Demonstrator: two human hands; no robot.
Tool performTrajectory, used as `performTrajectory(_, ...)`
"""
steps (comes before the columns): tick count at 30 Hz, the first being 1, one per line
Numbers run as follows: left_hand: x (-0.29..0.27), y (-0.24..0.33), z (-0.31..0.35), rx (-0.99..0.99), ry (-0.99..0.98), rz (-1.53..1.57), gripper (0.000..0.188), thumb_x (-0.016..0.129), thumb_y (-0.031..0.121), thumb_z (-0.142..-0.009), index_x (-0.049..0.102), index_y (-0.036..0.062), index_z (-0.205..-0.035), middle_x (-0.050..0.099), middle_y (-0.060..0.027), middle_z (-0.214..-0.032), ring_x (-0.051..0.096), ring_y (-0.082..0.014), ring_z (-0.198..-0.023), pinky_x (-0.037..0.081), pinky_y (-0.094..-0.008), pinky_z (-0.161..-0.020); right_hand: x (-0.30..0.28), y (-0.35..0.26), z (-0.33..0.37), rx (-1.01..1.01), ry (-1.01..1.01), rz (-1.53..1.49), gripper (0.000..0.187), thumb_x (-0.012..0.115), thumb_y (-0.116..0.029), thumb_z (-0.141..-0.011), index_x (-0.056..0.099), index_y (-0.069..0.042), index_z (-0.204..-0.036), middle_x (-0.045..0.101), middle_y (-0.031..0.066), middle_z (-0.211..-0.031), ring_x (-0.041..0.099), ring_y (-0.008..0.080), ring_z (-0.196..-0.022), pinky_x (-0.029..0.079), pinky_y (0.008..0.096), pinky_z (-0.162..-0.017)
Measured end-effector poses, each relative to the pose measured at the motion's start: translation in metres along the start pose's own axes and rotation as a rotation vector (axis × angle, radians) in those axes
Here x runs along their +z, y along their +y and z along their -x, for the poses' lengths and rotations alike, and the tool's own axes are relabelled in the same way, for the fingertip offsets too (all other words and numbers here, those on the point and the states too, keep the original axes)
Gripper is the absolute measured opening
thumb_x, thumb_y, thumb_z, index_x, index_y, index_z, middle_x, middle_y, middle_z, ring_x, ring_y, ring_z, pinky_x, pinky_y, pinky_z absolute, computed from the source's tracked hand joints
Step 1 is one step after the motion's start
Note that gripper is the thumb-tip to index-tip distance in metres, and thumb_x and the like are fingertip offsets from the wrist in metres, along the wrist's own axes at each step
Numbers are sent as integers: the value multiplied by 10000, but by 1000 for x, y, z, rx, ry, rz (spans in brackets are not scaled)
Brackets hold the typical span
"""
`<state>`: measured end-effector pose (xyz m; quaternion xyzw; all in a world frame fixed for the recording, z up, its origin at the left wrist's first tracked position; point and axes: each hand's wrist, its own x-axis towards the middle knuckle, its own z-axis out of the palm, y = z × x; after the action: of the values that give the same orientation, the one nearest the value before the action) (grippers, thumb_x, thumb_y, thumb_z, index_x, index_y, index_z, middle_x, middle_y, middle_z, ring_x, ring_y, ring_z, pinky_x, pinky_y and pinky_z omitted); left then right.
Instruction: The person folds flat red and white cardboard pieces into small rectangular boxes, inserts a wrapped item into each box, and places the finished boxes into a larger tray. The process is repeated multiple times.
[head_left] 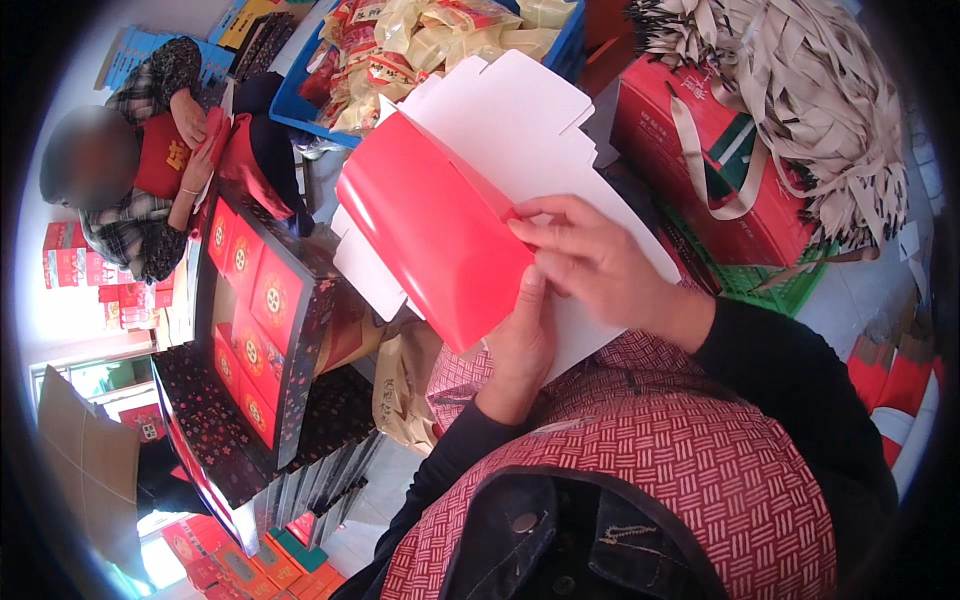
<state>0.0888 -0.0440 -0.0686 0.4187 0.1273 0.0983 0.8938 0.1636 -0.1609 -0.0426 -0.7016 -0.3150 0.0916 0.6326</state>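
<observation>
A flat cardboard box blank [585,185], white inside and glossy red outside, lies tilted in front of my chest. Its red panel [420,225] is folded over and curls across the white part, with white tabs sticking out on the left. My left hand [525,335] grips the panel's near edge, thumb on top and the other fingers hidden beneath. Close by, my right hand [595,260] pinches the panel's right edge between thumb and fingers. The white sheet runs on under my right hand.
A blue crate [300,115] of wrapped packets stands ahead. To the right, beige ribbon straps [830,100] heap over a red box [735,205] by a green basket [800,295]. On the left are a dark patterned tray [300,350] of red boxes and a seated person [160,170] handling something red.
</observation>
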Motion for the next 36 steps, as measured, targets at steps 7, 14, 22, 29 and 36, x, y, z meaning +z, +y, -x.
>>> performTrajectory(7,6,5,9,11,-93,-212,176,529,159,-969,576,7,-1044,613,-84,-941,578,-184,-874,464,-311,-821,1,-5,-40,339,62,-196,832,774,-220,-759,335,62,-1406,540,190,-1253,573,212,-1104,471,325,-940)
performTrajectory(14,-23,54,47,-520,-730,-273,438,553,237,-968,510,-32,-1311,561,-172,-1297,512,-283,-1236,369,-375,-1061,-4,7,-40,405,33,-291,752,740,-118,-719,376,27,-1362,558,169,-1221,574,221,-1107,460,327,-952)
performTrajectory(22,-16,110,-2,320,59,-442,858,669,22,-851,122,90,-1508,465,-154,-1349,482,-238,-1235,451,-360,-986,9,-21,11,163,-94,-406,844,669,-35,-814,162,-35,-1489,418,152,-1369,441,216,-1276,368,350,-1054)
performTrajectory(29,-26,100,-9,299,-23,-480,826,623,-76,-852,148,87,-1507,543,-101,-1231,557,-179,-1116,479,-323,-937,-10,-28,1,222,-53,-410,835,692,-161,-866,161,-21,-1496,417,124,-1357,514,154,-1105,456,283,-919)
performTrajectory(36,-33,109,-20,179,-50,-514,627,618,24,-907,316,41,-1456,591,-70,-1156,564,-138,-1065,473,-281,-904,-36,-26,-68,140,-220,-69,374,606,-169,-946,555,25,-1263,572,55,-1154,584,104,-965,478,231,-847)
